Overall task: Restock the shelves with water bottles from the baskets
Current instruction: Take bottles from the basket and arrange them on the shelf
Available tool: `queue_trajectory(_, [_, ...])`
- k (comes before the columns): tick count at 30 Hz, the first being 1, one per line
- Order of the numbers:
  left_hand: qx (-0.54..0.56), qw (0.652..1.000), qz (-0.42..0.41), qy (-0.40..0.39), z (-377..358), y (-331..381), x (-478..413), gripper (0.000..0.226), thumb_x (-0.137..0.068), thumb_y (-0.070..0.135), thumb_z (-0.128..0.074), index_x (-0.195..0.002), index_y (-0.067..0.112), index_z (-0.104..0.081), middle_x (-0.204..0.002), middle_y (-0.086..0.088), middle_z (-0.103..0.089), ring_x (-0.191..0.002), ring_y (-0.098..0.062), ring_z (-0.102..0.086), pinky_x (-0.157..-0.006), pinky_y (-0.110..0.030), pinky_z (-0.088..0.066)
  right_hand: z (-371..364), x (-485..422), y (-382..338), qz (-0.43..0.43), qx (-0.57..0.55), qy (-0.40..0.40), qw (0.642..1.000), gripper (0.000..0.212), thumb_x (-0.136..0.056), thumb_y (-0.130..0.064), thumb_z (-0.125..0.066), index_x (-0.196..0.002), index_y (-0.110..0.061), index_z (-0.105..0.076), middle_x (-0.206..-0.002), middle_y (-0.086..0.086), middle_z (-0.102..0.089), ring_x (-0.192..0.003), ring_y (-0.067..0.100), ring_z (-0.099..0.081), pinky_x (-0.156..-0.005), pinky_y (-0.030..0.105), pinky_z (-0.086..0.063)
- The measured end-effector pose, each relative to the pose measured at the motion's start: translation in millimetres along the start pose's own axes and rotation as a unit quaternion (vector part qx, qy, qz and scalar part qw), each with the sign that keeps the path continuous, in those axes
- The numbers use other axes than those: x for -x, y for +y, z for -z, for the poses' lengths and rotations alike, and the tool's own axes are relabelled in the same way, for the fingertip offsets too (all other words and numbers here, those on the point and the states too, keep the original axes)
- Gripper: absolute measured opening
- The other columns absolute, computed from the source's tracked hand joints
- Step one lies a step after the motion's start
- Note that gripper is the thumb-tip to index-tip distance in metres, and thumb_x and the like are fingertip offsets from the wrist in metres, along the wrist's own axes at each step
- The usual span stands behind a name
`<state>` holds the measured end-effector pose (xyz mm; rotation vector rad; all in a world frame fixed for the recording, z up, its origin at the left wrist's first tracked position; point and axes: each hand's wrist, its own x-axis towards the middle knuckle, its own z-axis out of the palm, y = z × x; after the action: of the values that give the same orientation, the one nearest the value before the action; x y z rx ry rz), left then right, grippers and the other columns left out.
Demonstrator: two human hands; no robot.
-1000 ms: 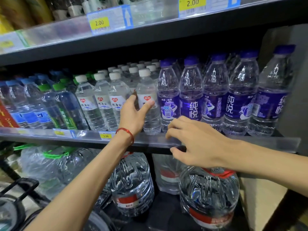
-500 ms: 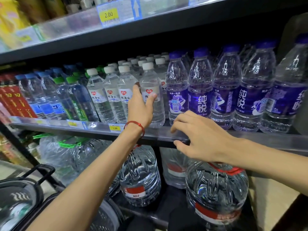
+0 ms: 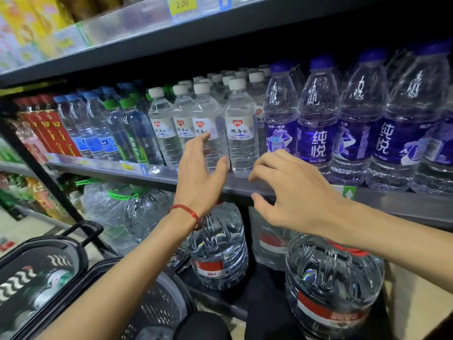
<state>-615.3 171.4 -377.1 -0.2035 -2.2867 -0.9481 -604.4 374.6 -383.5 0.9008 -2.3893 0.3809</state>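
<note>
While my left hand (image 3: 199, 177) and right hand (image 3: 294, 192) hover, fingers (image 3: 196, 147) spread and empty, a careless nudge could tip the white-capped bottles (image 3: 241, 133) off the shelf (image 3: 157, 174).

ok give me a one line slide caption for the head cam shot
Open left hand in front of the white-capped bottles, right hand at the shelf edge, baskets at lower left.
</note>
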Motion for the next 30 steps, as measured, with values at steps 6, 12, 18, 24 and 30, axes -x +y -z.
queue_trajectory(6, [-0.33,0.936,-0.091,-0.08,61.4,-36.9,21.3,0.055,-0.097,0.046,-0.054,-0.142,0.015,-0.048,-0.139,-0.003,-0.052,-0.12,-0.028,-0.055,-0.091,-0.046,-0.052,-21.1,-22.7,-29.6,0.031,-0.018,-0.025,0.999,0.045,-0.081,-0.049,-0.048,-0.102,-0.019,-0.073,-0.097,-0.003,-0.067,-0.097,0.023,-0.058,-0.078,0.037,-0.053])
queue_trajectory(12, [-0.479,0.86,-0.087,-0.153,98.0,-77.3,59.0,0.057,-0.095,0.054,-0.041,-0.136,0.017,-0.054,-0.137,-0.006,-0.053,-0.12,-0.029,-0.052,-0.091,-0.046,-0.047,-58.8,-38.5,-57.6,0.071,-0.038,-0.059,0.995,0.036,-0.082,-0.045,-0.055,-0.101,-0.019,-0.072,-0.097,-0.004,-0.065,-0.096,0.022,-0.058,-0.077,0.038,-0.053])
queue_trajectory(18, [-0.515,0.829,-0.047,-0.215,109.7,-121.2,86.0,0.061,-0.091,0.056,-0.044,-0.138,0.017,-0.054,-0.136,-0.011,-0.054,-0.118,-0.032,-0.053,-0.089,-0.047,-0.046,-110.5,-48.4,-87.8,0.097,-0.081,-0.107,0.986,0.035,-0.08,-0.042,-0.058,-0.102,-0.02,-0.073,-0.1,-0.005,-0.067,-0.096,0.024,-0.059,-0.078,0.04,-0.055])
queue_trajectory(24, [-0.506,0.826,-0.01,-0.247,116.5,-169.3,89.6,0.065,-0.092,0.06,-0.043,-0.141,0.019,-0.052,-0.138,-0.009,-0.055,-0.12,-0.031,-0.053,-0.094,-0.049,-0.045,-161.2,-63.1,-110.8,0.088,-0.098,-0.139,0.982,0.034,-0.079,-0.046,-0.055,-0.099,-0.022,-0.07,-0.1,-0.007,-0.063,-0.102,0.022,-0.057,-0.081,0.034,-0.049])
queue_trajectory(30, [-0.469,0.838,0.054,-0.272,150.8,-174.3,67.6,0.063,-0.096,0.061,-0.04,-0.144,0.02,-0.046,-0.14,-0.006,-0.052,-0.123,-0.03,-0.05,-0.094,-0.047,-0.042,-162.5,-93.9,-132.0,0.073,-0.103,-0.158,0.979,0.032,-0.08,-0.036,-0.059,-0.099,-0.013,-0.07,-0.097,0.001,-0.065,-0.096,0.026,-0.058,-0.082,0.037,-0.048])
